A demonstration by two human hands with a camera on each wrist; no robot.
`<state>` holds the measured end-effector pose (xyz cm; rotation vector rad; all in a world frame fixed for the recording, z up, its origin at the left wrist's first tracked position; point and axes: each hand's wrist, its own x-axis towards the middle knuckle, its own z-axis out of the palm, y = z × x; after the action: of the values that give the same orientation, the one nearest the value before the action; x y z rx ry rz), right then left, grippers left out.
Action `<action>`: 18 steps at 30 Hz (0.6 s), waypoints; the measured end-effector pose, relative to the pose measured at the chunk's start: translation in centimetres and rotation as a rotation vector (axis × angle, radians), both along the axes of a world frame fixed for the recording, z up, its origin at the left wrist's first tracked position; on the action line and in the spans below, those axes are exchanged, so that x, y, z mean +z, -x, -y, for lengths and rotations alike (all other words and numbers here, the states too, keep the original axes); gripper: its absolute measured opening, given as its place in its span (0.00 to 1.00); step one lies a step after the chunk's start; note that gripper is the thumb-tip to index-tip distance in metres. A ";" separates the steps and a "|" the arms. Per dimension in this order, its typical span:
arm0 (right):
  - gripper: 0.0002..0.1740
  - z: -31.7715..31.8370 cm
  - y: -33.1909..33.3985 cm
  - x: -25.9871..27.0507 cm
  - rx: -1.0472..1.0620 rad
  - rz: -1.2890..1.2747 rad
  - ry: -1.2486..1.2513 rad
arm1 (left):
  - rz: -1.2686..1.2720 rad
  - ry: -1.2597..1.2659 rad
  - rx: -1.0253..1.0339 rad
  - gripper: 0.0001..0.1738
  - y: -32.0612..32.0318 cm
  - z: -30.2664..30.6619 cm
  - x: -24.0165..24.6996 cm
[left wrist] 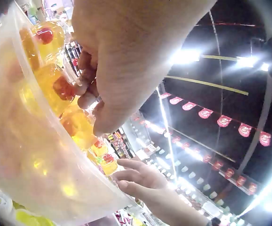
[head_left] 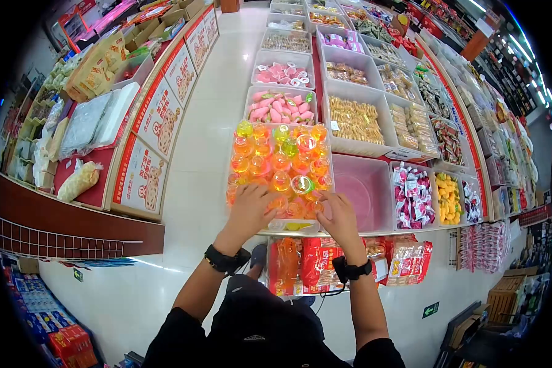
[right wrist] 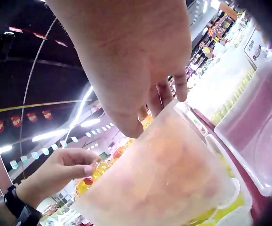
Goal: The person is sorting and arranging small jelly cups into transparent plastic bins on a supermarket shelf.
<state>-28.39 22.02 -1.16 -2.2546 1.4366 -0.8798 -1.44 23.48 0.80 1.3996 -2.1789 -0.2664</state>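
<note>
Orange and yellow jelly cups (head_left: 280, 161) fill a translucent white plastic bin (right wrist: 164, 174) in front of me, heaped close to its rim. Over the near left part of the heap lies my left hand (head_left: 246, 210), its fingertips among the cups. In the right wrist view, its thumb and forefinger come close together at a yellow jelly cup (right wrist: 98, 170). My right hand (head_left: 339, 216) reaches over the near right corner, fingers fairly straight and touching the rim and cups. Part of its fingertips is hidden behind the bin wall in the right wrist view.
Pink peach-shaped sweets (head_left: 280, 109) fill the bin beyond. A pink-floored bin (head_left: 362, 190) stands to the right, then bins of wrapped sweets (head_left: 414, 196). Red snack packs (head_left: 322, 260) hang below the front edge. A walkway (head_left: 196, 122) separates this counter from another (head_left: 135, 165) at left.
</note>
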 end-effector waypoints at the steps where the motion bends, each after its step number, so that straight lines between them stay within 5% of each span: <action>1: 0.26 0.0 -0.1 0.6 0.017 -0.020 0.013 | -0.004 0.011 -0.006 0.20 0.1 0.0 -0.1; 18: 0.25 -0.4 0.0 0.5 0.025 0.043 0.014 | -0.094 -0.016 -0.113 0.18 3.4 0.1 -0.1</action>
<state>-28.35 22.41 -0.62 -2.2445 1.3846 -0.9274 -4.86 23.33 0.67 1.2486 -2.1858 -0.3844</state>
